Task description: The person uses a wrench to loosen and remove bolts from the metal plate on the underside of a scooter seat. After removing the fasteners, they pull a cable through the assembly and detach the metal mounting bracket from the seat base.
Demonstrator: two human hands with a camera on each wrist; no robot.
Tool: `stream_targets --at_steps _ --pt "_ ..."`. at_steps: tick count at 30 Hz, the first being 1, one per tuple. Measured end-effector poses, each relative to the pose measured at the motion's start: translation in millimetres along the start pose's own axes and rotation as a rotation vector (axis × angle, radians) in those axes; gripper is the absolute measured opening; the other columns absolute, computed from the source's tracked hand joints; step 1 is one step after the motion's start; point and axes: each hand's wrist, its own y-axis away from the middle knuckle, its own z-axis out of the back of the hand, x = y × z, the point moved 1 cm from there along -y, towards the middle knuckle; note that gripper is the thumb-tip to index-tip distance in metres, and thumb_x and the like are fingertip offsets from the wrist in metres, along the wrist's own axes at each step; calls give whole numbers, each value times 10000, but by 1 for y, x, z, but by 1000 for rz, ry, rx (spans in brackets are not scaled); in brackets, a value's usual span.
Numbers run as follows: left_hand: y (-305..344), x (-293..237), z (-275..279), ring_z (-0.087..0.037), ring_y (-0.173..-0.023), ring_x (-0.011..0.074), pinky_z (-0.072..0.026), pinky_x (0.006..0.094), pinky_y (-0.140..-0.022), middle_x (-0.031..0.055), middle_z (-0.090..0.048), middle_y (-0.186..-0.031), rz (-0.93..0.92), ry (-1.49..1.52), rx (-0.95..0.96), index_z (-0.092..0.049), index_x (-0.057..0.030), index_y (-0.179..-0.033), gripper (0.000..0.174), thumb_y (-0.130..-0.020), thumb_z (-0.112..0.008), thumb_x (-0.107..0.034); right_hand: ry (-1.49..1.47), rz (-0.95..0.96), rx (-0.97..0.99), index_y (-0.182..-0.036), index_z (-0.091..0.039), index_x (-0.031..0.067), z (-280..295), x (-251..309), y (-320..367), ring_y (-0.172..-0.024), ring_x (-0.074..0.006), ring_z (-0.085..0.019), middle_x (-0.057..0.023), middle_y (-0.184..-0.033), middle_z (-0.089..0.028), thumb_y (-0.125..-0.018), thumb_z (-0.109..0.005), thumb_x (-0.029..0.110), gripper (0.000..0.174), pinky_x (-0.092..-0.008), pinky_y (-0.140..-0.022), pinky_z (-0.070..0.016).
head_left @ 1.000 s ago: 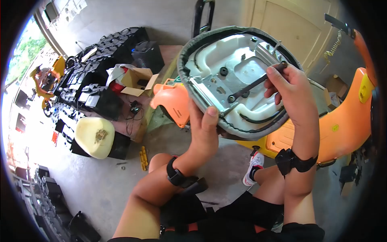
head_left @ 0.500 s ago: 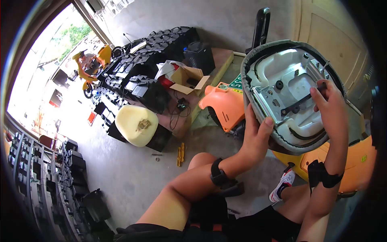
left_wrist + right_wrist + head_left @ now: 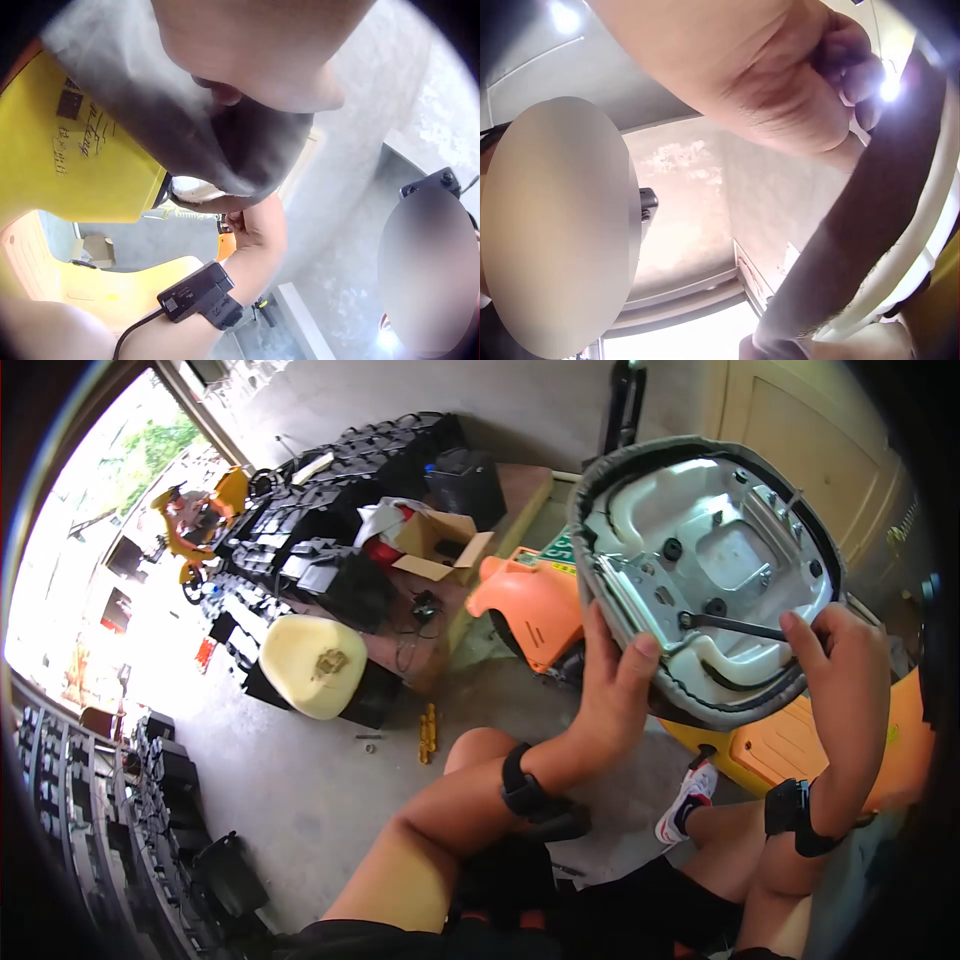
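Note:
An upturned scooter seat (image 3: 720, 550) with a white plastic base and a grey cover rim is held up in front of me. My left hand (image 3: 615, 670) grips its lower left rim, thumb on the inside near the metal bracket (image 3: 640, 595). My right hand (image 3: 815, 635) holds the handle of a dark wrench (image 3: 735, 624), whose ring end sits on a bolt by the bracket. In the left wrist view the palm (image 3: 255, 45) presses the grey cover (image 3: 187, 142). The right hand's fingers (image 3: 847, 67) are curled beside the dark seat rim (image 3: 870, 210) in the right wrist view.
An orange scooter panel (image 3: 530, 605) and the yellow scooter body (image 3: 800, 745) stand just behind the seat. A yellow foam cushion (image 3: 310, 660), a cardboard box (image 3: 440, 540) and stacked black batteries (image 3: 330, 490) lie to the left. My knees are below on the concrete floor (image 3: 300, 800).
The wrench handle has swung down from pointing up-right to nearly level, and my right hand came down with it. My left hand keeps its hold on the rim. The head view has shifted.

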Motion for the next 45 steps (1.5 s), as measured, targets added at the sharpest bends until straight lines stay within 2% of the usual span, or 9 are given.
stream_targets --at_steps 8,12,15,16,29,34,38,41,45 --pt "-2 -5 -9 -633 -1099 203 -570 308 -807 120 -539 -1327 -57 2 -60 -287 -71 -1515 748 -973 -598 -482 176 173 66 -714 -575 20 15 7 50 -676 -394 -612 -172 -645 -606 -835 -791 354 416 -484 -667 -457" --pt "-2 -5 -8 -555 -1253 241 -471 372 -1047 140 -508 -1401 -89 -12 -43 -283 -30 -1526 842 -956 -615 -553 140 244 134 -761 -578 28 24 13 59 -660 -387 -623 -162 -674 -619 -820 -793 319 366 -466 -622 -457" --pt "-2 1 -5 -550 -1261 240 -480 371 -1033 146 -484 -1424 -91 18 -77 -276 -27 -1542 851 -957 -610 -546 71 264 138 -779 -583 33 24 13 63 -674 -387 -624 -149 -679 -621 -791 -810 297 349 -469 -613 -443" --pt "-3 5 -3 -538 -1285 250 -437 407 -1085 107 -532 -1411 -98 21 -110 -417 -47 -1464 704 -962 -556 -520 96 291 141 -774 -575 40 24 14 65 -659 -367 -630 -129 -658 -616 -789 -815 283 342 -459 -606 -446" --pt "1 12 1 -601 -1175 277 -462 435 -1046 110 -607 -1299 19 92 -305 -506 -96 -1399 647 -963 -500 -574 89 491 167 -793 -525 95 17 35 84 -555 -243 -629 -41 -642 -572 -837 -798 235 310 -374 -511 -459" --pt "5 5 1 -627 -1115 308 -492 462 -1019 137 -636 -1237 223 319 -249 -506 -70 -1416 740 -946 -444 -639 75 591 100 -755 -485 89 7 43 93 -498 -183 -579 -24 -605 -482 -880 -766 260 352 -348 -423 -428" --pt "-1 12 1 -645 -1092 301 -525 461 -976 145 -644 -1230 57 201 -322 -540 -80 -1388 738 -935 -457 -656 -1 627 29 -744 -481 92 -2 47 99 -479 -175 -559 -18 -601 -476 -890 -754 261 353 -330 -395 -394" --pt "6 4 -4 -665 -1050 291 -543 463 -946 139 -657 -1205 92 148 -315 -545 -76 -1365 729 -932 -469 -658 36 618 -50 -753 -502 73 -15 59 108 -460 -151 -520 -5 -600 -457 -898 -744 264 340 -303 -380 -360" --pt "17 1 1 -658 -1100 301 -554 442 -965 174 -628 -1264 114 151 -138 -462 -34 -1437 753 -986 -409 -634 75 660 -181 -756 -533 45 -33 69 117 -454 -128 -464 8 -602 -417 -889 -736 264 328 -293 -380 -341"
